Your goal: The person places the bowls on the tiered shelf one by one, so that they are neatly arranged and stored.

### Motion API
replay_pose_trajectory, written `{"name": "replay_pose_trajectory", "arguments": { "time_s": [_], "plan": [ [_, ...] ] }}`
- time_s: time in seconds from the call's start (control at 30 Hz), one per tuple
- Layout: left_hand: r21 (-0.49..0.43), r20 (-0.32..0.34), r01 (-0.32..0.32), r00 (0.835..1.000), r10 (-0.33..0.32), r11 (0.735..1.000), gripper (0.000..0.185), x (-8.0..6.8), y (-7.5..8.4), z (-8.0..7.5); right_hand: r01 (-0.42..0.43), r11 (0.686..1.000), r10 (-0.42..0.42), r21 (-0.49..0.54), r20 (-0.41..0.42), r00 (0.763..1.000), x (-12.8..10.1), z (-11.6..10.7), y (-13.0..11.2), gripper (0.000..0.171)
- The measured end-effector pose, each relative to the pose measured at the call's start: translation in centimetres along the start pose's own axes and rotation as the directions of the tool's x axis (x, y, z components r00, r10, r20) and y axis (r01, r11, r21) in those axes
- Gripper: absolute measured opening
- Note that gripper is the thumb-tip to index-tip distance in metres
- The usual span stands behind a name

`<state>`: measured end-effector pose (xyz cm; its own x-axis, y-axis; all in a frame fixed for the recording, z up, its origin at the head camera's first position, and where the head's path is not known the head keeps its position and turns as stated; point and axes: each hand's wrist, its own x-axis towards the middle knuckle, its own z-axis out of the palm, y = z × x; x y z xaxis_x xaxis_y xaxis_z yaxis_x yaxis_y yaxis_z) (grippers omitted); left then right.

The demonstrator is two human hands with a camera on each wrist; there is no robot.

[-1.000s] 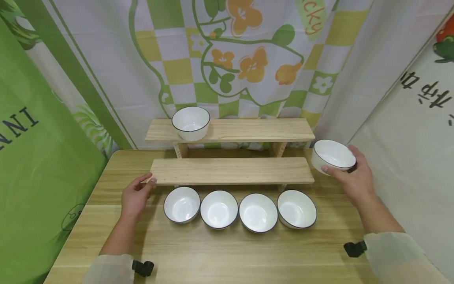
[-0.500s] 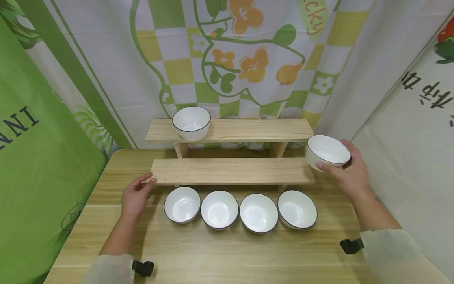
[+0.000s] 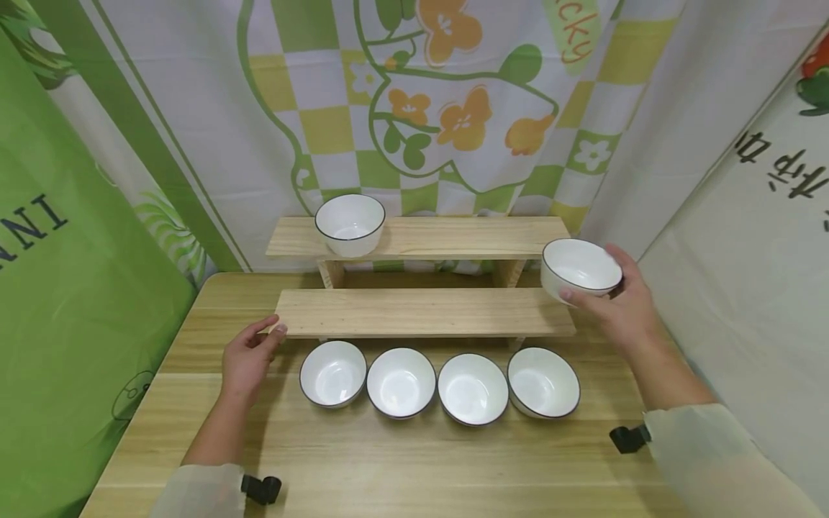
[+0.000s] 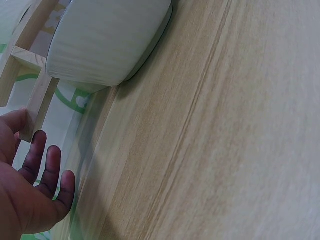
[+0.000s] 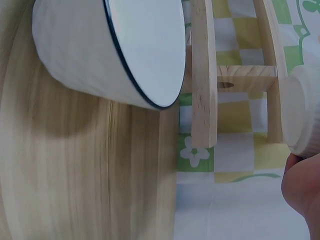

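My right hand [image 3: 618, 302] grips a white bowl with a dark rim [image 3: 579, 268], held in the air over the right end of the lower step of a two-step wooden shelf [image 3: 424, 311]. In the right wrist view that bowl [image 5: 302, 112] shows at the right edge against my palm. My left hand [image 3: 249, 352] rests on the table, its fingertips touching the lower step's left corner, and it holds nothing. Another white bowl [image 3: 350, 224] stands on the upper step at the left. Several white bowls [image 3: 437, 385] sit in a row on the table before the shelf.
The wooden table [image 3: 401, 460] is closed in by a green banner [image 3: 58, 288] at the left, a patterned curtain [image 3: 421, 108] behind and a white cloth wall [image 3: 758, 252] at the right. The upper step [image 3: 466, 237] is bare right of its bowl.
My right hand has carried its bowl left and slightly up, from beside the shelf's right end to over the lower step's right end. The left hand has not moved.
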<state>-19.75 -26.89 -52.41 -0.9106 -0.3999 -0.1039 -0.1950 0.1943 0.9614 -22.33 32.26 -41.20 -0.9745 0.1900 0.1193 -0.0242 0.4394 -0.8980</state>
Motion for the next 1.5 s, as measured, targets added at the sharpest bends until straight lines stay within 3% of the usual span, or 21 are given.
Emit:
{"name": "replay_pose_trajectory", "arguments": {
  "time_s": [0.53,1.0,1.5],
  "plan": [
    [-0.017,-0.007,-0.03,1.0,0.03,0.999,0.05,0.0,1.2,0.5,0.046,0.999,-0.047,0.021,0.021,0.999,1.4,1.8,-2.8,0.113],
    [0.011,-0.023,-0.021,1.0,0.021,1.0,0.051,-0.5,0.2,0.1,0.058,0.998,-0.06,0.037,0.031,0.998,1.6,4.4,-3.8,0.115],
    [-0.001,-0.012,-0.026,1.0,0.026,1.0,0.051,-0.8,0.3,0.1,0.096,0.993,-0.099,0.066,0.035,0.994,2.9,7.3,-5.2,0.112]
  ]
}}
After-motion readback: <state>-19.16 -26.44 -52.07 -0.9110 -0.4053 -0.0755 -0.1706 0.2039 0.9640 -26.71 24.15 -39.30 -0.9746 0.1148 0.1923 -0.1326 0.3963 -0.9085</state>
